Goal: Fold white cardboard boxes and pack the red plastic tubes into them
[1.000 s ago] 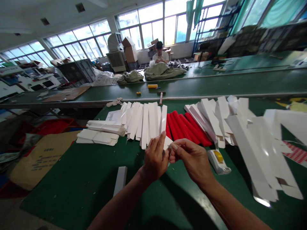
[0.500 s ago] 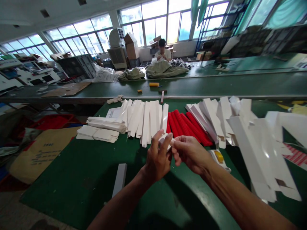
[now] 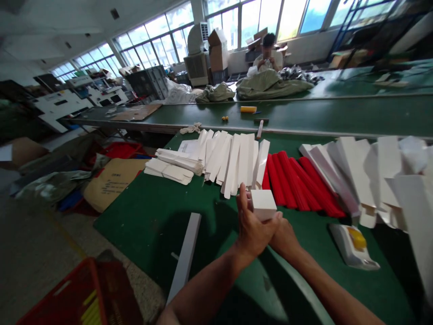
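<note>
A narrow white cardboard box [image 3: 263, 201] points its closed square end up toward me. My left hand [image 3: 252, 225] is closed around its left side, thumb near the lower edge and fingers behind. My right hand [image 3: 283, 232] presses in from the lower right against the box and my left hand; most of its fingers are hidden. On the green table [image 3: 135, 221], left of my forearm, lies another long white box [image 3: 186, 250]. Just beyond my hands are red tubes [image 3: 294, 180] in a row and several flat white cartons [image 3: 233, 162].
A white tape dispenser [image 3: 348, 248] with yellow tape sits at the right, near more white cartons [image 3: 358, 180]. A red crate [image 3: 91, 289] stands on the floor at lower left. Behind runs a green conveyor belt [image 3: 203, 115]; a person [image 3: 269, 58] sits beyond it.
My view has swung left and down. The box has been turned so its square end faces me, and my right hand has moved from pinching its end to lower beside my left hand.
</note>
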Tool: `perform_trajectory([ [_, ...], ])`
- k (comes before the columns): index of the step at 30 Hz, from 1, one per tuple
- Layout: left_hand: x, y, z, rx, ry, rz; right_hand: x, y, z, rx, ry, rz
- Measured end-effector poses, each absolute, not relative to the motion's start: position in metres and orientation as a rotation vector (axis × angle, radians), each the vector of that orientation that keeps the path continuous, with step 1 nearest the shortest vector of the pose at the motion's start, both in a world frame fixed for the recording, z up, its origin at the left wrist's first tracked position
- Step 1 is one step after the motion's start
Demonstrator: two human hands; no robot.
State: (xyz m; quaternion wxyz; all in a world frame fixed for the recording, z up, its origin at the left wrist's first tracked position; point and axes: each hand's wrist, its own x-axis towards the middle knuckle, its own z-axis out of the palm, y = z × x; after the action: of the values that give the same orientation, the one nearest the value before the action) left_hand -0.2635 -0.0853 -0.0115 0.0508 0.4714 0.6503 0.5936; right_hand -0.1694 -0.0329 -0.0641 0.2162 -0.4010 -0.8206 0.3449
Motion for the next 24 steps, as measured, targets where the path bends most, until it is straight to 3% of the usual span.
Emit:
perform_trajectory([
  [2,-0.272,-0.088,-0.016,1.281,2.173,1.66,-0.177,-0.045,-0.064,-1.026,-2.408,1.03],
  [5,-0.309,-0.1,-0.032,1.276,2.467,1.065,-0.188,-0.065,-0.068,-0.89,-2.664,1.218],
  [8,-0.354,-0.117,-0.066,1.228,2.588,0.763,-0.193,-0.078,-0.087,-0.898,-2.798,1.341],
  [18,-0.379,-0.216,-0.153,1.114,2.915,0.203,-0.172,-0.059,-0.117,-1.044,-2.779,1.37],
  [24,-0.428,-0.246,-0.182,1.369,2.93,-0.12,-0.149,-0.01,-0.129,-1.432,-2.648,1.093],
])
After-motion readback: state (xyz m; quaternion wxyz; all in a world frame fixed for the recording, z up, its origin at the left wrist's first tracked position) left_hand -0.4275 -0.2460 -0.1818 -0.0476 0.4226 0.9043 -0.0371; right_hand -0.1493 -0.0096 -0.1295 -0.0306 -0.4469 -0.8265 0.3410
